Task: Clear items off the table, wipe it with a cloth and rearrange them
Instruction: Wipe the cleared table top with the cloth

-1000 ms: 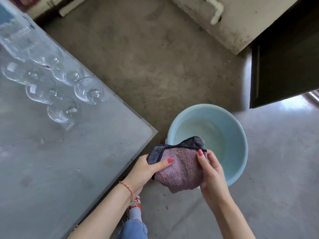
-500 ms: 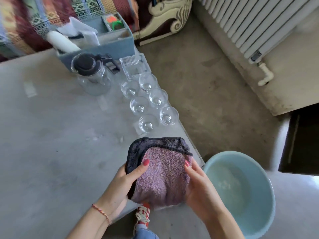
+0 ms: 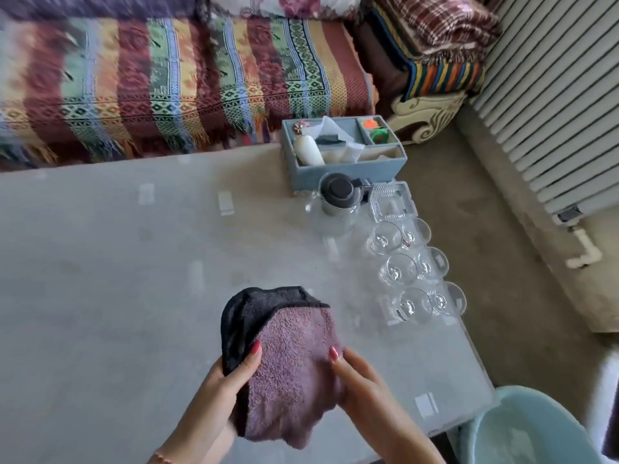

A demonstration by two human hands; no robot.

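A folded cloth [image 3: 288, 363], mauve on one face and dark grey on the other, is held over the near part of the grey glass-topped table [image 3: 117, 296]. My left hand [image 3: 224, 393] grips its left edge with the thumb on top. My right hand [image 3: 365, 386] holds its right edge. On the table's right side stand several clear glasses [image 3: 407, 272] in two rows, a glass ashtray [image 3: 392, 202], a glass teapot with a dark lid [image 3: 338, 202] and a blue organiser box [image 3: 345, 149] with small items.
A pale blue basin [image 3: 522, 430] with water stands on the floor at the table's near right corner. A sofa with a striped woven throw [image 3: 167, 85] runs along the far edge. A white radiator [image 3: 552, 112] lines the right wall.
Both hands carried the cloth from above the basin leftwards to over the table. The view swung up and left, so the sofa and the box came into sight.
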